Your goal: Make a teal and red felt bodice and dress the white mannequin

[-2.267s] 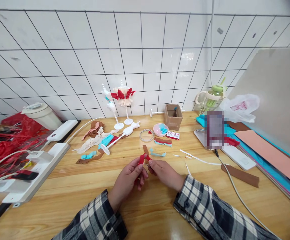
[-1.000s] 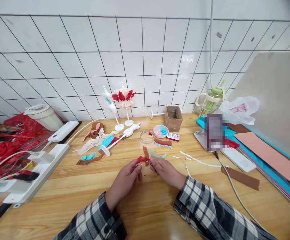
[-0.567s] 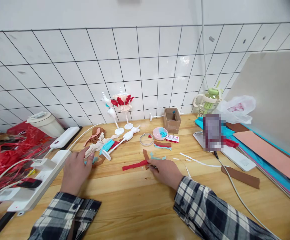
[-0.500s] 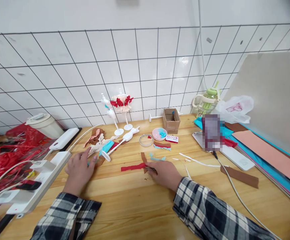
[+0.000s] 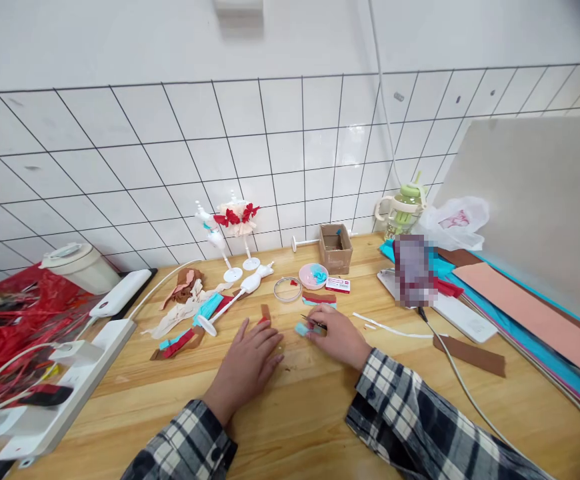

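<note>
Grip, right: the right hand (image 5: 341,337) was closed on a slim dark tool (image 5: 316,322), its pointed end toward the left; type not certain. A light-blue scrap (image 5: 301,329) lay at that hand's fingertips; whether pinched or merely touched could not be told.

Grip, left: the left hand (image 5: 244,365) was laid out palm down, fingers extended, with no object seen in its grasp. Its fingertips were at the near end of a brown strip (image 5: 265,311), where a small bit of red showed; contact could not be confirmed.

Position of work: brown strip and blue scrap both on the bench (image 5: 290,433), strip to the left, scrap to the right, apart. A red strip (image 5: 180,343) lay farther left over blue and brown pieces, near the base of a white dress form (image 5: 255,281) lying on its side.

Handling notes (judgement): the pieces looked thin and easily creased, so light, flat fingertip pressure suited them better than a hard pinch. With the tool kept in the palm, its tip needed to be turned away from the scrap and from the other hand. Slow, low movements seemed advisable, to avoid dragging neighbouring pieces.
</note>
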Demonstrator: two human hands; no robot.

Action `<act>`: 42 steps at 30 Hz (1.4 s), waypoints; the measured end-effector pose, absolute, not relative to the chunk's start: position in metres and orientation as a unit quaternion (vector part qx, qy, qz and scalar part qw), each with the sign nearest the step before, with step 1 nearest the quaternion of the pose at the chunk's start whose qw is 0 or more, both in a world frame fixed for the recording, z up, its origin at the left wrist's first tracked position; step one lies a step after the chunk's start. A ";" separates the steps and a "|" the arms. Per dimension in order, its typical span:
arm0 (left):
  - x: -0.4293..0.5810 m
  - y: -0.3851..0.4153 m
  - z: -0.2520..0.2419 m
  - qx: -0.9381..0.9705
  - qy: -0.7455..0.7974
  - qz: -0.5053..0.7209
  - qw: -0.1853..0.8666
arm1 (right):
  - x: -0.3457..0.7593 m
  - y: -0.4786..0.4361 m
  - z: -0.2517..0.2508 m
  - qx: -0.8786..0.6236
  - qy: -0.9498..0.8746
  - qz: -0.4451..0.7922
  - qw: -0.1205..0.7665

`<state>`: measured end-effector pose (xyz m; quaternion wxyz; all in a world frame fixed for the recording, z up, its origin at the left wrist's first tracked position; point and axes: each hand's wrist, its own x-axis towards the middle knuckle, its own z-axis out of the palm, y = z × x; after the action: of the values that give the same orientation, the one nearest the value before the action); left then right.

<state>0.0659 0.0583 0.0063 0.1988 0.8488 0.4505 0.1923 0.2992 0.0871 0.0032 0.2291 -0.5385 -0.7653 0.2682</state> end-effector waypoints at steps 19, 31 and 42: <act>0.066 0.051 0.013 0.673 0.431 0.314 0.512 | 0.287 0.074 -0.003 -0.403 -0.707 0.532 0.235; 0.072 0.051 0.005 0.759 0.461 0.232 0.397 | 0.298 0.079 0.001 -0.413 -0.724 0.503 0.228; 0.065 0.055 -0.003 0.814 0.512 0.188 0.200 | 0.299 0.083 -0.012 -0.490 -0.753 0.395 0.193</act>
<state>0.0653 0.0552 -0.0030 0.1999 0.8139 0.5120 0.1884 0.2989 0.0825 -0.0122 0.1933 -0.4896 -0.7527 0.3955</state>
